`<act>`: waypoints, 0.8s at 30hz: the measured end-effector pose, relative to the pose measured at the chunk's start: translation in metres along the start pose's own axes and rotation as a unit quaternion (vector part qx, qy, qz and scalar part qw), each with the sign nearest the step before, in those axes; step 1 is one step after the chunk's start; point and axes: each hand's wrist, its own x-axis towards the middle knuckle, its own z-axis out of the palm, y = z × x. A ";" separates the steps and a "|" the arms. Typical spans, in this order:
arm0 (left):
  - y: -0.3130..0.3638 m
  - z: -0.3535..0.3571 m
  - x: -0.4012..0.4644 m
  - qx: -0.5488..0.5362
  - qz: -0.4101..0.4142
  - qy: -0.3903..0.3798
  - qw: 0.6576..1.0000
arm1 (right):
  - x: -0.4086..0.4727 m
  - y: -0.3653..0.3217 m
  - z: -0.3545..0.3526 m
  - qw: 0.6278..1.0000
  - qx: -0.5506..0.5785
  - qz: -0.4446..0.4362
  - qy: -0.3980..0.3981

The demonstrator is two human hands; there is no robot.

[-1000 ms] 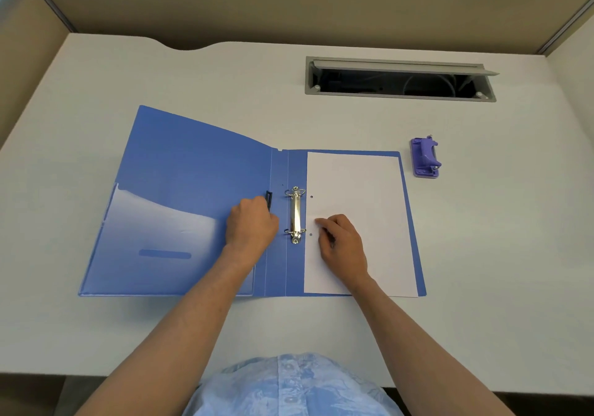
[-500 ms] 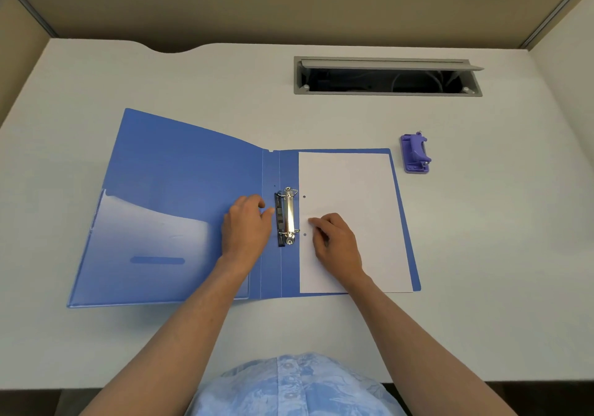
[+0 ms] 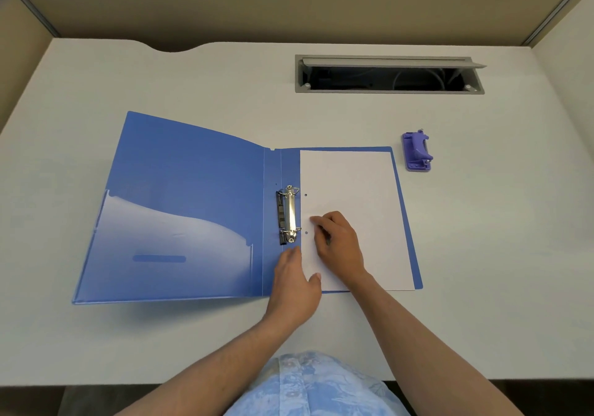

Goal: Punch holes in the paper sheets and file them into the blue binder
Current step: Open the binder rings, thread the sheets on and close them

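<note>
Beside the ring clip (image 3: 289,214): punched sheet (image 3: 350,190) pinned under curled right hand (image 3: 337,242), left hand (image 3: 294,279) flat, fingers straight, steadying blue binder (image 3: 193,174), seemingly before threading.

Glossy blue plastic binder (image 3: 193,171), shiny metal ring clip (image 3: 291,213), seemingly matt paper (image 3: 350,190).

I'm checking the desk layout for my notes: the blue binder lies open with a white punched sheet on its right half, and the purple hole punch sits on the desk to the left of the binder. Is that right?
Not quite. The head view shows the purple hole punch on the desk to the right of the blue binder, beyond its far right corner, not left. The rest holds: the binder lies open with the white punched sheet on its right half.
</note>
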 end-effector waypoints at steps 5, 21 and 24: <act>0.012 0.014 -0.003 -0.027 -0.023 -0.026 0.999 | 0.000 0.001 0.002 1.000 0.002 0.003 0.006; 0.030 0.005 0.031 -0.260 -0.144 0.062 0.953 | -0.001 0.004 -0.004 0.997 0.065 0.040 0.030; 0.025 0.008 0.036 -0.245 -0.136 0.082 0.956 | 0.001 0.003 -0.007 0.996 0.073 0.040 0.042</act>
